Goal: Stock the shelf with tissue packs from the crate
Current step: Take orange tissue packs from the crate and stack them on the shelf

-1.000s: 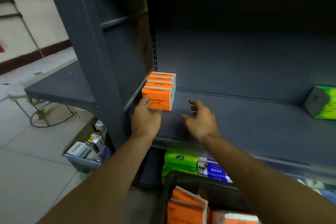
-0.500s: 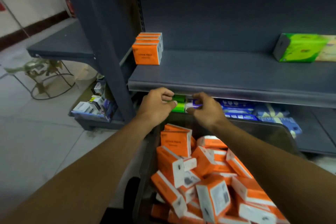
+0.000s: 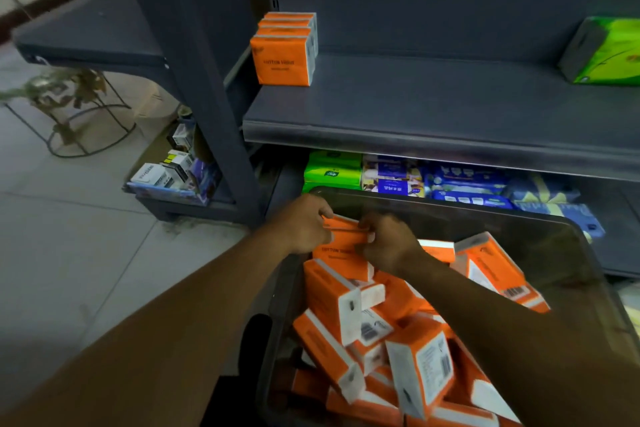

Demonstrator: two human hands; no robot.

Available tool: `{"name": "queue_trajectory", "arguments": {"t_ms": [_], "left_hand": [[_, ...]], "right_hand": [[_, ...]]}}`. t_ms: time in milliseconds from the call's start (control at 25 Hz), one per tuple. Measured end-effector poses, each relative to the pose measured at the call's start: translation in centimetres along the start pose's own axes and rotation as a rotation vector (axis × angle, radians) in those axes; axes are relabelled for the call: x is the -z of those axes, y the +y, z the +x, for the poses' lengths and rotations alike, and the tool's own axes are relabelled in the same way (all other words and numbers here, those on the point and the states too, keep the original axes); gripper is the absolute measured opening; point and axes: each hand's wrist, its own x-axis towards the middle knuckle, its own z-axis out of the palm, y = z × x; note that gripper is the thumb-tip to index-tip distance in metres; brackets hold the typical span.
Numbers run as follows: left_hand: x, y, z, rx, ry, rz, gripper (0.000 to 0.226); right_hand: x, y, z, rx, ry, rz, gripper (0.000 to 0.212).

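Note:
A dark crate [image 3: 540, 218] below me holds several orange tissue packs [image 3: 419, 367] in a loose heap. My left hand [image 3: 301, 225] and my right hand [image 3: 388, 243] both grip one upright orange tissue pack [image 3: 343, 258] at the crate's far left end, fingers curled over its top edge. On the grey shelf [image 3: 433, 104] above, a row of orange packs [image 3: 285, 48] stands at the left end against the upright.
A green pack [image 3: 606, 52] lies at the shelf's right end. The lower shelf holds green [image 3: 332, 170] and blue packs [image 3: 464, 184]. A grey post [image 3: 214, 80] stands left, with a box of small cartons [image 3: 173, 177] and a wire stand [image 3: 79, 114] on the tiled floor.
Both hands left the shelf row, dropped down past the shelf edge into the crate and took hold of an orange pack. My view tilted down.

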Motion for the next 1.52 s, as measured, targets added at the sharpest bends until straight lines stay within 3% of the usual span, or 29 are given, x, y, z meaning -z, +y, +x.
{"name": "queue_trajectory", "arguments": {"t_ms": [280, 440, 560, 680, 840, 1000, 1160, 1280, 1360, 1520], "left_hand": [[-1.1, -0.3, 1.8, -0.019, -0.064, 0.065, 0.054], [-1.1, -0.4, 2.2, -0.003, -0.054, 0.026, 0.058], [-0.1, -0.2, 1.8, 0.031, 0.021, -0.08, 0.06], [1.8, 0.6, 1.0, 0.056, 0.075, -0.278, 0.067], [4.7, 2.0, -0.1, -0.04, 0.11, -0.592, 0.059], [6.6, 2.3, 0.5, -0.095, 0.304, -0.759, 0.037], [7.4, 1.8, 2.4, -0.055, 0.521, -0.808, 0.031], [9.2, 2.0, 4.2, -0.059, 0.667, -0.884, 0.03], [10.7, 2.0, 5.7, -0.055, 0.74, -0.94, 0.03], [12.0, 1.5, 8.7, -0.022, 0.823, -0.983, 0.027]], "right_hand": [[-1.7, 0.3, 1.1, -0.061, -0.01, 0.018, 0.052], [-0.7, 0.8, 1.0, 0.011, 0.013, 0.032, 0.032], [2.0, 1.0, 0.6, 0.027, 0.034, 0.131, 0.028], [6.1, 0.3, 0.3, 0.024, 0.076, 0.413, 0.038], [11.7, -2.5, 0.0, 0.124, 0.141, 0.644, 0.033], [13.7, -6.3, 1.0, 0.168, 0.102, 0.741, 0.035], [12.2, -9.7, 3.8, 0.16, 0.175, 0.831, 0.039], [11.3, -11.8, 6.5, 0.143, 0.326, 1.131, 0.048], [11.1, -13.2, 8.7, 0.118, 0.349, 1.264, 0.043], [11.1, -14.9, 12.5, 0.213, 0.362, 1.107, 0.042]]}}
